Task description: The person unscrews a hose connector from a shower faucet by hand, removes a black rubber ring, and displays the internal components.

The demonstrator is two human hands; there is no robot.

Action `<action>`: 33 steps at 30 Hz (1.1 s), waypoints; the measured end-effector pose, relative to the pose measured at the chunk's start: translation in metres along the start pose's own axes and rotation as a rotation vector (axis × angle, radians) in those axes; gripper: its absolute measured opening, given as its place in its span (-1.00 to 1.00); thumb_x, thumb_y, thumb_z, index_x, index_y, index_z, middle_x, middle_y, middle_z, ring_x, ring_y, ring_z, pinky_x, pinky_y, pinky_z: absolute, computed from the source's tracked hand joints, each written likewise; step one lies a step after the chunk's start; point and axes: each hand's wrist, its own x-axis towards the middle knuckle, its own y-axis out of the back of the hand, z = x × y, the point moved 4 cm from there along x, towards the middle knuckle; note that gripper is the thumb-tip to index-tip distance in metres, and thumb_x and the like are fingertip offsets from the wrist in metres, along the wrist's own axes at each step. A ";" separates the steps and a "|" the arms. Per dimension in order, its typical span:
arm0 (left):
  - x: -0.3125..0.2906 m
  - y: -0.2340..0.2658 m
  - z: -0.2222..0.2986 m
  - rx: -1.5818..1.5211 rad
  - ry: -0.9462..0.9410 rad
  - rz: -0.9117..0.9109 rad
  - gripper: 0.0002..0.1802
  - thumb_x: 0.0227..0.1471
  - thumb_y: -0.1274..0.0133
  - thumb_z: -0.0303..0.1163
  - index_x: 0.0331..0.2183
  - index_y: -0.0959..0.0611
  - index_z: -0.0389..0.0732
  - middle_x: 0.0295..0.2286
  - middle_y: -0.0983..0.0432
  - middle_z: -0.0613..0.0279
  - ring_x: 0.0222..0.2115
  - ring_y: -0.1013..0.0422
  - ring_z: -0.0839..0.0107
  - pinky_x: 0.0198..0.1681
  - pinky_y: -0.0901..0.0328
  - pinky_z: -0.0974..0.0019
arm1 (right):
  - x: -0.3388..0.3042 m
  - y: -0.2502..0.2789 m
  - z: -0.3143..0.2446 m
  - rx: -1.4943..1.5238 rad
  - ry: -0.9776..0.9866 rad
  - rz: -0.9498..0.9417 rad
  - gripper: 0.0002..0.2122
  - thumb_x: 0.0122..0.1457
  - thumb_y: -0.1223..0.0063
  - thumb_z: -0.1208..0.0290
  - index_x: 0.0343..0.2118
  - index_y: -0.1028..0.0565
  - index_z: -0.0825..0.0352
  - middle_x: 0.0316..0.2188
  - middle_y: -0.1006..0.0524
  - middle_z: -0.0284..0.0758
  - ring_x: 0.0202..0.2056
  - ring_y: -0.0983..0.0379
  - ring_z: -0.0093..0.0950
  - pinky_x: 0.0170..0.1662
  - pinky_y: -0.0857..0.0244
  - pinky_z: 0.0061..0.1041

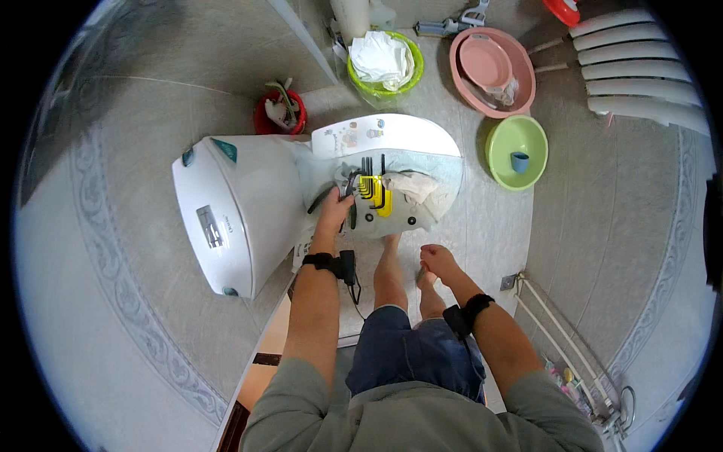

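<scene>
My left hand (334, 212) is at the left part of the toilet's pale seat cover (450, 175), its fingers closed round a dark-handled tool (349, 183) that looks like pliers. Just right of it lies a yellow holder with black hex keys (374, 190). A crumpled beige cloth (413, 184) rests beyond that, to the right. Two small black rings or discs, one a black disc (412, 221), sit near the cover's front edge. Above my right foot hangs my right hand (440, 263), fingers curled together; whether something small is in them I cannot make out.
The white toilet tank (226, 218) stands at left. Behind are a red bucket (301, 113), a lime bin (414, 56) with white paper, pink basins (459, 83) and a green basin (536, 143) holding a blue cup (520, 160). A white radiator (636, 68) and pipes (553, 324) line the right.
</scene>
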 end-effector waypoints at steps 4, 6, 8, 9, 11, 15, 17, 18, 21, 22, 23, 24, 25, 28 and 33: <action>0.027 0.010 -0.021 0.144 -0.077 0.105 -0.66 -0.04 -0.07 -0.40 -0.19 -0.46 -0.32 -0.40 -0.44 0.25 -0.44 -0.32 0.43 -0.34 -0.24 0.36 | 0.036 -0.002 -0.006 -0.184 0.086 0.048 -0.69 0.03 0.05 0.30 -0.20 -0.50 0.38 -0.41 -0.57 -0.18 -0.43 -0.51 -0.39 -0.32 -0.36 -0.47; 0.023 0.008 -0.005 0.348 -0.112 0.170 -0.58 -0.08 -0.10 -0.37 -0.17 -0.43 -0.34 -0.39 -0.47 0.11 -0.39 -0.40 0.24 -0.30 -0.27 0.24 | 0.047 0.001 -0.012 -0.301 0.214 0.165 -0.70 0.02 0.02 0.30 -0.22 -0.50 0.36 -0.42 -0.56 -0.17 -0.40 -0.51 -0.32 -0.29 -0.35 -0.42; 0.015 0.003 0.010 0.510 -0.125 0.238 -0.52 -0.10 -0.10 -0.37 -0.14 -0.37 -0.38 -0.36 -0.46 -0.03 -0.33 -0.41 0.09 -0.27 -0.27 0.17 | 0.059 0.004 -0.020 -0.340 0.294 0.286 -0.72 0.00 -0.01 0.30 -0.25 -0.50 0.35 -0.43 -0.55 -0.16 -0.37 -0.50 -0.25 -0.27 -0.35 -0.38; 0.011 0.002 0.012 0.591 -0.131 0.276 -0.49 -0.11 -0.09 -0.37 -0.12 -0.34 -0.39 -0.35 -0.46 -0.11 -0.31 -0.42 0.01 -0.25 -0.27 0.13 | 0.065 0.003 -0.024 -0.320 0.307 0.347 -0.73 -0.01 -0.03 0.30 -0.28 -0.50 0.36 -0.42 -0.55 -0.15 -0.36 -0.49 -0.23 -0.26 -0.34 -0.36; 0.009 -0.003 0.014 0.670 -0.089 0.278 -0.46 -0.11 -0.08 -0.39 -0.10 -0.29 -0.42 -0.33 -0.44 -0.20 -0.27 -0.41 -0.05 -0.23 -0.28 0.10 | 0.074 0.004 -0.031 -0.308 0.306 0.418 -0.74 -0.03 -0.07 0.31 -0.32 -0.49 0.36 -0.43 -0.54 -0.14 -0.35 -0.48 -0.20 -0.27 -0.33 -0.34; 0.002 -0.014 0.023 0.809 -0.076 0.318 -0.44 -0.11 -0.08 -0.43 -0.10 -0.23 -0.45 -0.32 -0.41 -0.30 -0.25 -0.40 -0.09 -0.21 -0.30 0.08 | 0.079 -0.006 -0.042 -0.367 0.232 0.443 -0.75 -0.08 -0.14 0.32 -0.39 -0.44 0.39 -0.47 -0.51 -0.15 -0.37 -0.46 -0.18 -0.28 -0.32 -0.30; -0.003 -0.018 0.028 0.818 -0.034 0.376 -0.49 -0.12 -0.06 -0.46 -0.13 -0.29 -0.45 -0.32 -0.39 -0.26 -0.28 -0.38 -0.09 -0.22 -0.30 0.06 | 0.081 -0.012 -0.041 -0.454 0.236 0.464 -0.74 -0.10 -0.18 0.32 -0.40 -0.46 0.40 -0.48 -0.52 -0.17 -0.39 -0.46 -0.20 -0.29 -0.33 -0.32; -0.004 -0.019 0.027 0.854 -0.047 0.392 -0.43 -0.12 -0.07 -0.45 -0.08 -0.25 -0.45 -0.28 -0.38 -0.27 -0.25 -0.38 -0.09 -0.20 -0.31 0.07 | 0.082 -0.014 -0.037 -0.450 0.272 0.513 -0.74 -0.11 -0.19 0.32 -0.41 -0.46 0.40 -0.49 -0.52 -0.16 -0.40 -0.46 -0.19 -0.30 -0.32 -0.31; -0.007 -0.019 0.026 0.921 -0.143 0.488 -0.36 -0.11 -0.08 -0.43 -0.01 -0.21 -0.43 -0.22 -0.35 -0.25 -0.21 -0.37 -0.08 -0.18 -0.31 0.07 | 0.086 -0.022 -0.028 -0.431 0.319 0.584 -0.75 -0.12 -0.19 0.33 -0.43 -0.47 0.40 -0.51 -0.51 -0.14 -0.42 -0.45 -0.17 -0.32 -0.31 -0.30; -0.009 -0.019 0.025 0.935 -0.184 0.524 -0.36 -0.11 -0.07 -0.43 0.00 -0.21 -0.42 -0.22 -0.35 -0.23 -0.21 -0.36 -0.08 -0.17 -0.31 0.07 | 0.090 -0.021 -0.027 -0.421 0.297 0.557 -0.75 -0.12 -0.19 0.34 -0.43 -0.48 0.40 -0.51 -0.51 -0.14 -0.42 -0.45 -0.17 -0.32 -0.32 -0.30; -0.009 -0.019 0.022 0.940 -0.160 0.510 -0.37 -0.11 -0.07 -0.43 -0.01 -0.22 -0.42 -0.22 -0.35 -0.22 -0.22 -0.36 -0.08 -0.17 -0.31 0.07 | 0.092 -0.022 -0.026 -0.411 0.276 0.530 -0.76 -0.12 -0.19 0.35 -0.43 -0.48 0.40 -0.50 -0.52 -0.14 -0.42 -0.46 -0.17 -0.32 -0.32 -0.30; -0.008 -0.018 0.020 0.940 -0.137 0.499 -0.39 -0.11 -0.07 -0.42 -0.02 -0.24 -0.41 -0.23 -0.35 -0.20 -0.22 -0.36 -0.07 -0.17 -0.31 0.07 | 0.092 -0.021 -0.026 -0.391 0.264 0.499 -0.76 -0.11 -0.19 0.35 -0.43 -0.48 0.41 -0.50 -0.52 -0.14 -0.43 -0.47 -0.21 -0.33 -0.32 -0.32; -0.006 -0.017 0.018 0.939 -0.113 0.488 -0.41 -0.10 -0.07 -0.42 -0.03 -0.25 -0.41 -0.23 -0.35 -0.19 -0.23 -0.36 -0.07 -0.17 -0.31 0.06 | 0.092 -0.020 -0.026 -0.370 0.253 0.469 -0.76 -0.10 -0.19 0.35 -0.42 -0.49 0.41 -0.50 -0.53 -0.15 -0.44 -0.47 -0.24 -0.34 -0.33 -0.33; -0.003 -0.016 0.015 0.942 -0.071 0.434 -0.48 -0.10 -0.06 -0.40 -0.09 -0.32 -0.40 -0.23 -0.35 -0.18 -0.23 -0.35 -0.07 -0.19 -0.31 0.04 | 0.094 -0.017 -0.016 -0.224 0.210 0.419 -0.76 -0.10 -0.17 0.34 -0.43 -0.50 0.41 -0.51 -0.54 -0.17 -0.45 -0.49 -0.27 -0.34 -0.33 -0.36; -0.008 -0.015 0.021 0.938 -0.117 0.474 -0.53 -0.10 -0.08 -0.38 -0.14 -0.38 -0.39 -0.31 -0.39 -0.15 -0.25 -0.36 -0.05 -0.19 -0.28 0.08 | 0.099 -0.015 0.008 0.263 0.139 0.343 -0.81 -0.01 -0.13 0.42 -0.39 -0.50 0.43 -0.52 -0.56 -0.26 -0.53 -0.49 -0.50 -0.44 -0.34 -0.54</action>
